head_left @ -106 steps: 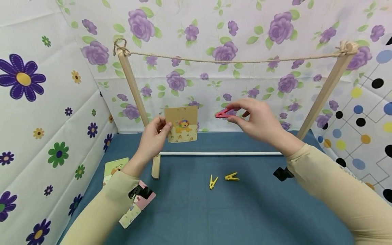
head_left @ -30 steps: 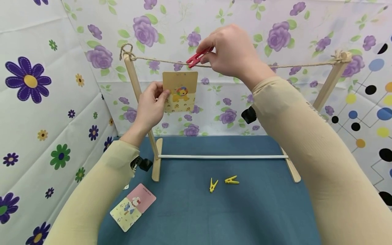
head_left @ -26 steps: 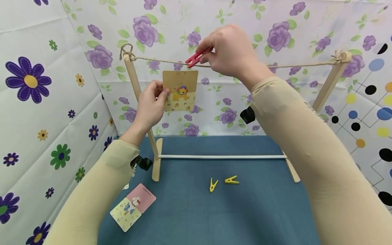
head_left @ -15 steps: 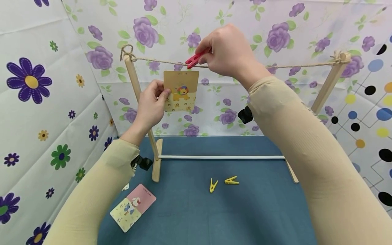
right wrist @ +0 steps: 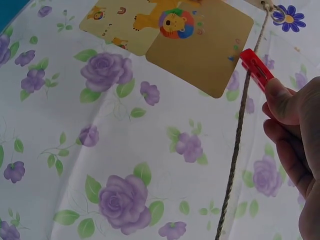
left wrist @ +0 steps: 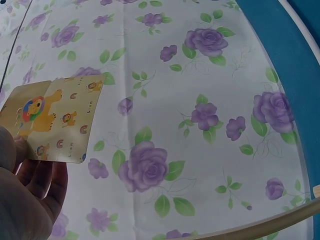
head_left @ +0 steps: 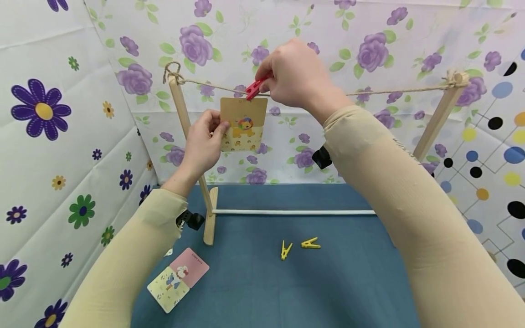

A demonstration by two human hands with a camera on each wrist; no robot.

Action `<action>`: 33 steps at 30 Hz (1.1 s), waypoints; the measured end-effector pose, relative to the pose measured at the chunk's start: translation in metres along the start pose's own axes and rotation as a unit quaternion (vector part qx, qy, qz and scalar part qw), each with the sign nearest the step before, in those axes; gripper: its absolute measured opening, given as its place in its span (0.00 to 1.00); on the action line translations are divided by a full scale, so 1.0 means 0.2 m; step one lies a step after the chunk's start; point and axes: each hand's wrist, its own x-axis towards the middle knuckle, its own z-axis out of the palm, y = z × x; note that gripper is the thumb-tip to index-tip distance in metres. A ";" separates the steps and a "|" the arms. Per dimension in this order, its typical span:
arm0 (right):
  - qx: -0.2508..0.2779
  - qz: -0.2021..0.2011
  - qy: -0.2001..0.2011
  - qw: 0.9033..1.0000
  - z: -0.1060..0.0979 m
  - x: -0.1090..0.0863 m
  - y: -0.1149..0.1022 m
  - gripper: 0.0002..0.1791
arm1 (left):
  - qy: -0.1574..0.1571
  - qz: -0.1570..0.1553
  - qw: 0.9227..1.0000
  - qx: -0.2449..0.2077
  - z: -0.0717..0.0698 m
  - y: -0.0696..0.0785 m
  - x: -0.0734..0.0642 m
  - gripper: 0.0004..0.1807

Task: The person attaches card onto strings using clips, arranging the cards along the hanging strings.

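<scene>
My left hand (head_left: 203,142) pinches the left edge of a tan card (head_left: 244,125) with a lion picture, held upright just under the twine (head_left: 410,89). In the left wrist view the thumb lies on the front of the card (left wrist: 55,120) and the fingers are behind it. My right hand (head_left: 293,75) grips a red clothespin (head_left: 255,88) between thumb and fingers. Its tip overlaps the twine and the card's top edge in the head view. From the right wrist, the clothespin (right wrist: 256,68) crosses the twine (right wrist: 239,130), its tip right at the card's edge.
The twine is tied between two wooden posts (head_left: 180,105), joined low down by a white rod (head_left: 295,212). Two yellow clothespins (head_left: 310,243) lie on the blue cloth (head_left: 262,291). A pink and cream card (head_left: 178,279) lies at the front left, and the left forearm covers part of another card.
Both hands have risen from lower down, bringing the card and the red clothespin up to the twine. In the last half second the clothespin has dipped slightly down and left onto the card's top edge.
</scene>
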 end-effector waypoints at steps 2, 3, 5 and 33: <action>-0.007 -0.005 -0.003 1.000 0.01 0.00 -0.01 0.11 | -0.001 0.003 1.000 0.000 0.00 0.00 0.00 0.11; -0.008 -0.010 -0.002 1.000 0.01 0.00 -0.01 0.10 | -0.001 0.004 1.000 0.000 0.00 0.00 0.00 0.11; -0.013 -0.016 -0.004 1.000 0.01 0.00 -0.01 0.10 | -0.001 0.004 1.000 0.003 0.00 -0.01 -0.01 0.11; -0.033 -0.046 -0.029 0.998 0.07 0.01 -0.01 0.09 | -0.007 0.006 1.000 0.012 0.03 -0.05 -0.03 0.10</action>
